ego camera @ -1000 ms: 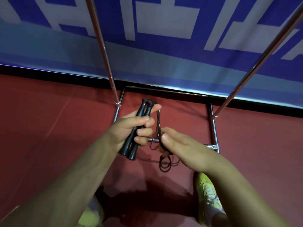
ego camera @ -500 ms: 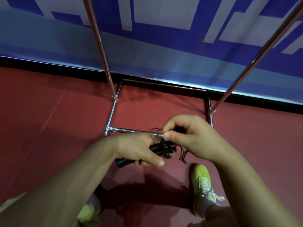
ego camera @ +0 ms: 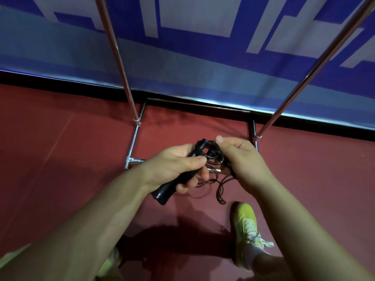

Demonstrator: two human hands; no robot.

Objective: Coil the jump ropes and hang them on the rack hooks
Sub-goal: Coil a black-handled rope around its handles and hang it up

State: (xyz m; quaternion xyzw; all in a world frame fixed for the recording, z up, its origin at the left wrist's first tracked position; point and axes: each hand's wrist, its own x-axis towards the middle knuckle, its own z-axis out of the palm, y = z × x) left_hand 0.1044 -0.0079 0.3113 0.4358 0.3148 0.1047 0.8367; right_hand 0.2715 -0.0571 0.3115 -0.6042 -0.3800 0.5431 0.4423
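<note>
Jump rope handles, black, paired side by side, sit in the left hand; fingers curl under them and the thumb lies across the top. Held above the red floor, over the front bar of the chrome rack base.

Change vs. 0.5 s ago: handles then lay nearly level, mostly hidden inside the fist, with the right hand arched over them. Now they are tilted up and more of their length shows. The right hand has dropped to the right side of the bundle, thumb tip at the top. Cord loops, earlier bunched at the fist, now show as rings at the upper handle ends.

Orientation: long axis runs diagonally, butt ends pointing down-left toward the person, cord ends pointing up-right toward the blue banner wall.

Cord: several small dark loops wound round the upper handle ends, between the two hands. A slack loop hangs below the right hand, above a yellow-green shoe.

Right hand grip: fingers curled inward against the coil; exact contact hidden behind the hand, but cord strands emerge from beneath it.

Two rack uprights rise from the base, left and right.
</note>
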